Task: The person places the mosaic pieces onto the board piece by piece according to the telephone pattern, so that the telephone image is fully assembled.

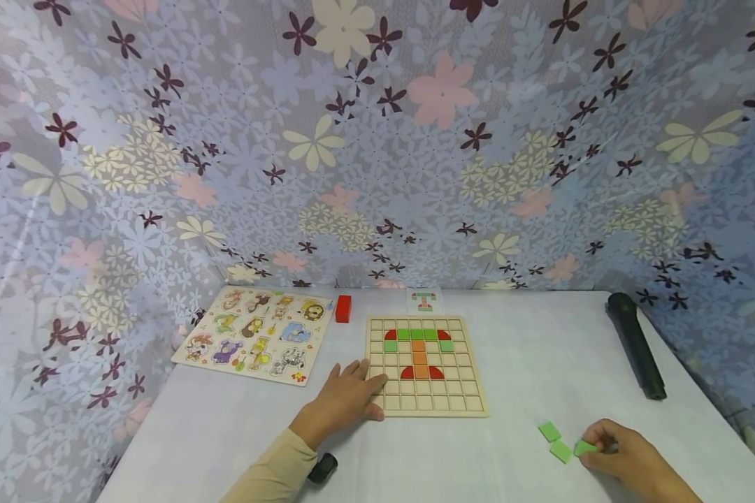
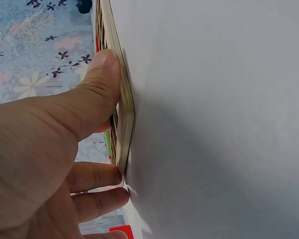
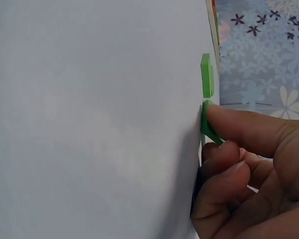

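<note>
A wooden grid board [image 1: 465, 404] holds red, green and orange pieces laid in a T-like figure. My left hand [image 1: 346, 398] rests at its lower left corner; the thumb lies on the frame and the fingers are extended along the left side, also seen by the left wrist camera. Off to the right, my right hand [image 1: 629, 457] pinches a green square tile [image 3: 206, 119] between thumb and fingers, close to the tabletop. Beside it two more green tiles [image 1: 561, 451] lie flat on the white table [image 1: 453, 461].
An animal puzzle board [image 1: 239, 335] lies at the left, with a red block [image 1: 343, 309] beside it. Behind the grid stands a pattern card [image 1: 424, 302]. A black cylindrical object [image 1: 637, 346] lies far right, and a small black item [image 1: 323, 468] sits by the left forearm.
</note>
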A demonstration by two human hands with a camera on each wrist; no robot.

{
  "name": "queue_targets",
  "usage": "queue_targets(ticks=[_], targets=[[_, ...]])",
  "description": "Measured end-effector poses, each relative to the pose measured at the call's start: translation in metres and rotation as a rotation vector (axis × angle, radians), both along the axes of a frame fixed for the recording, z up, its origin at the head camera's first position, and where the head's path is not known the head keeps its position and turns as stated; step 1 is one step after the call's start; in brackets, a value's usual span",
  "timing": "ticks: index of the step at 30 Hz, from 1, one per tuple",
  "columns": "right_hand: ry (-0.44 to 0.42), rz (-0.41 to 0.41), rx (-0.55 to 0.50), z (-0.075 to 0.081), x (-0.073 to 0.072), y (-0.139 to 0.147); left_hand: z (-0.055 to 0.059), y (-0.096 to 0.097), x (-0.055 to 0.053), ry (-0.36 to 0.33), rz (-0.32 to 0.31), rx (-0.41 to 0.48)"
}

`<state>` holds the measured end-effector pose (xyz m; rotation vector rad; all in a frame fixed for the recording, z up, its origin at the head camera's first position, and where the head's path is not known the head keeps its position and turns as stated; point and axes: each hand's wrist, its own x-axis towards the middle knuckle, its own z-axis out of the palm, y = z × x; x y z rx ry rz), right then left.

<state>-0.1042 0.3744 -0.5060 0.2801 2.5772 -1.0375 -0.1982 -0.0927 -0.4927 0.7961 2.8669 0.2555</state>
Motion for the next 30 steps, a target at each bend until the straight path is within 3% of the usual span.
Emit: queue_targets(ticks=[9, 15, 18, 24, 30], targets=[[0.037, -0.017, -0.118, 0.005, 0.004, 0.007, -0.002, 0.001, 0.000, 0.000, 0.007, -0.014], [0.039, -0.133, -0.254, 0.013, 0.001, 0.007, -0.002, 0.000, -0.001, -0.005, 0.007, -0.011], [0.097, -0.162, -0.341, 0.018, -0.004, 0.003, -0.001, 0.001, -0.001, -0.011, 0.010, -0.001], [0.275, -0.174, -0.474, 0.033, -0.026, -0.021, -0.003, 0.002, -0.003, 0.004, 0.008, 0.001], [0.271, -0.079, -0.589, 0.049, -0.062, -0.087, -0.004, 0.001, -0.002, 0.017, 0.000, -0.003]])
